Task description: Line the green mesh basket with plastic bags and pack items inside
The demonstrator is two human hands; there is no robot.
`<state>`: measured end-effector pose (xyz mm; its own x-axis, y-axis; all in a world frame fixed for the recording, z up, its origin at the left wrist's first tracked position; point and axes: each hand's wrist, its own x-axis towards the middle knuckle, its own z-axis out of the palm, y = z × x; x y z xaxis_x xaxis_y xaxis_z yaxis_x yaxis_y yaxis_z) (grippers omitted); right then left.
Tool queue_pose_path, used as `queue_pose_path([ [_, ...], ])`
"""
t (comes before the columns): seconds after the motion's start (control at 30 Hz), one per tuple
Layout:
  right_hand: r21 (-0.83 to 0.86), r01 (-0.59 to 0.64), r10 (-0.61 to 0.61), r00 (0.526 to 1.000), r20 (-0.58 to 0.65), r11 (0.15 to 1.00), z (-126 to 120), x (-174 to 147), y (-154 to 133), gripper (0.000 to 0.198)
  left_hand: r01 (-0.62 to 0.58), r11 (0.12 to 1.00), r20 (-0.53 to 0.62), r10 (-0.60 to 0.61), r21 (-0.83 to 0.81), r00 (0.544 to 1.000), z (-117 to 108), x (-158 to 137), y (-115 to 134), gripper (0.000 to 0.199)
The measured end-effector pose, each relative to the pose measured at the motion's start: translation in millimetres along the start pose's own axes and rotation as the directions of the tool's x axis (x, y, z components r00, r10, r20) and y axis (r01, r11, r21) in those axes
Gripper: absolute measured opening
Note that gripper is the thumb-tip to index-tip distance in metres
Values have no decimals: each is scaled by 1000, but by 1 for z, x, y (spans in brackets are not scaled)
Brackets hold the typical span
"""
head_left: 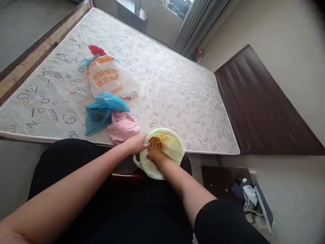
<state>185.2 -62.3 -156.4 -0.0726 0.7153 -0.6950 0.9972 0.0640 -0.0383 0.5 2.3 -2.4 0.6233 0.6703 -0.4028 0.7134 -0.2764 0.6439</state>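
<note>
A round, pale yellow-green basin (175,149) with a crinkled whitish rim sits at my lap by the mattress edge. It looks lined with thin plastic, though I cannot be sure. My left hand (138,144) grips its left rim, thumb over the edge. Inside the basin is my right hand (154,151), its fingers stretched against the inner surface and smeared orange-brown. An orange smear (164,137) marks the inside near those fingertips. A white strip (137,161) hangs off the basin's left side. Close to my left hand lies a pink cloth (123,128) on the mattress.
On the letter-printed mattress (162,84) lie a blue plastic bag (105,108), a white bag with orange print (109,74) and a red bag (96,50). A dark headboard (266,105) stands right. Below it, a nightstand (218,181) holds clothes.
</note>
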Motion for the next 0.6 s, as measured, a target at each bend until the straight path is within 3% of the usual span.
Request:
queue_pose_path([
  [0.13, -24, -30, 31, 999, 33, 999, -11, -4, -5, 99, -8, 1000, -12, 8, 11, 1000, -1, 4, -3, 53],
  [0.3, -83, 14, -9, 998, 65, 996, -47, -18, -12, 103, -1, 999, -78, -4, -54, 997, -5, 9, -3, 49],
  [0.43, -118, 79, -63, 988, 139, 990, -75, -36, -12, 86, 20, 994, -115, -33, -107, 993, -7, 10, -2, 47],
  [0.53, -123, 83, -75, 995, 65, 989, -84, -55, -6, 70, 7, 993, -124, -22, -118, 992, -7, 10, -4, 43],
  [0.6, -85, 79, -86, 993, -78, 993, -87, -67, 2, 54, -4, 994, -123, -10, -113, 992, -7, 9, -5, 41],
])
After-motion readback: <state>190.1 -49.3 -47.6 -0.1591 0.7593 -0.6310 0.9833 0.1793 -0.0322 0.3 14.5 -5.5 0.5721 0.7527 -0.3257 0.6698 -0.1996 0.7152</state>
